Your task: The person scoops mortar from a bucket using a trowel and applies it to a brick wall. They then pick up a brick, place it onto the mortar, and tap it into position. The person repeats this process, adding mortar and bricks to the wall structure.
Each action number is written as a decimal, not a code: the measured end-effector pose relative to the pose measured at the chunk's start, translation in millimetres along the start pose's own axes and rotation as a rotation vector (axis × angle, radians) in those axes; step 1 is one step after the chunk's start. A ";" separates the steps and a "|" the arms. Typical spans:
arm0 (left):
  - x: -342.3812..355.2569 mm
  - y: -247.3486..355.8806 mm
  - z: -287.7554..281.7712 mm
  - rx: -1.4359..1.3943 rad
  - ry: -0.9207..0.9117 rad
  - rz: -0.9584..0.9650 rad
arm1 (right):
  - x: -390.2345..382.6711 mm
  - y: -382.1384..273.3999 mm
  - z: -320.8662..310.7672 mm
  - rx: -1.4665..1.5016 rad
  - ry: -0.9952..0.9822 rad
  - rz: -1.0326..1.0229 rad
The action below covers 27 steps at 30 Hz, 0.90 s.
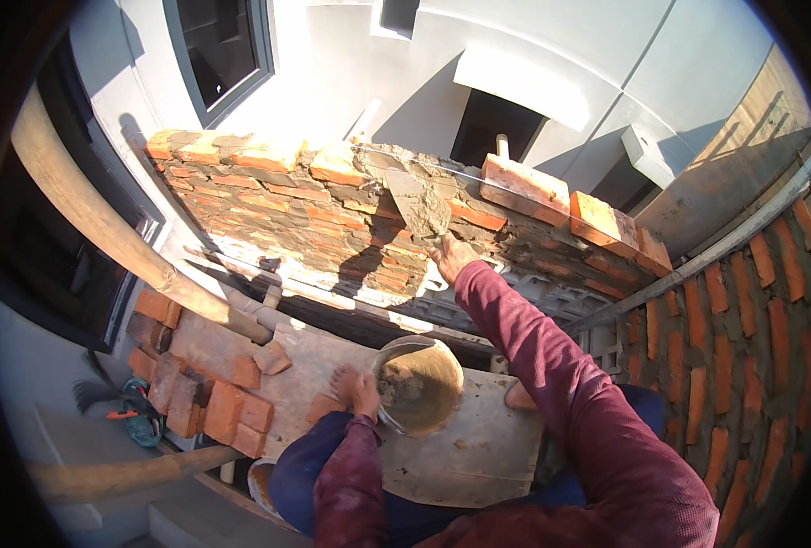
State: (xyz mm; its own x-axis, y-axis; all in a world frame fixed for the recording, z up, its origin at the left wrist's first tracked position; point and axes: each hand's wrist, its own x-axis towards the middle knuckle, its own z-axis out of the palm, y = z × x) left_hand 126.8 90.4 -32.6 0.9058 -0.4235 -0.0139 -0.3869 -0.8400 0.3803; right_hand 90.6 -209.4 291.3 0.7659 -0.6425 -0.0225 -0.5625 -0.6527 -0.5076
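Right at the top edge of the brick wall (305, 215), near the middle of its length, a trowel (419, 205) lies with its mortar-smeared blade against the wet mortar (437, 171). The right hand (454, 258) is closed around the trowel's handle, fingers wrapped so that most of the grip is hidden, and the blade points away from the person toward the wall's top. The left hand (367, 398) is low down, at the left rim of a round bucket (458, 376), its fingers bent; whether they clasp the rim or only rest by it, I cannot tell.

The bucket stands near the far edge of a flat board (469, 466), with some wet mix inside. A bare foot (520, 396) shows to the right of the bucket. Loose bricks (227, 416) are piled along the board's left end, beside a bamboo pole (118, 228) that slants up to the left.

Back on the wall, a thin string runs along the top edge, and toward the right end some bricks (526, 185) sit along it. Another brick wall (743, 338) rises on the person's right. Farther off stands a pale building (524, 55) with a dark-framed window (223, 55).
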 end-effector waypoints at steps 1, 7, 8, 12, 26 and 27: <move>-8.9 18.2 -3.3 -0.081 -0.077 -0.028 | -17.3 28.1 2.2 -0.036 -0.006 0.019; -27.4 59.9 -55.9 -0.328 -0.279 -0.030 | -49.7 45.1 -7.0 0.004 0.077 0.031; -25.6 57.6 -51.9 -0.339 -0.274 -0.023 | -40.5 43.0 -6.4 0.037 0.095 0.043; -9.8 26.9 -8.5 -0.233 0.041 0.044 | -54.7 43.9 -9.8 0.240 0.112 0.194; -5.5 62.3 -47.1 -0.564 -0.506 0.027 | -270.2 117.8 100.6 -0.411 -0.569 0.007; -10.2 87.1 -55.4 -0.536 -0.554 0.019 | -264.1 128.0 118.5 -0.426 -0.509 0.046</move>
State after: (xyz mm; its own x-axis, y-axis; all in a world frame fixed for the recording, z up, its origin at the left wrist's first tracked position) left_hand 93.4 40.3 51.8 0.6266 -0.6625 -0.4103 -0.1368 -0.6119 0.7790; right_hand -146.8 -75.6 130.2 0.7309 -0.4717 -0.4932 -0.5917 -0.7981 -0.1137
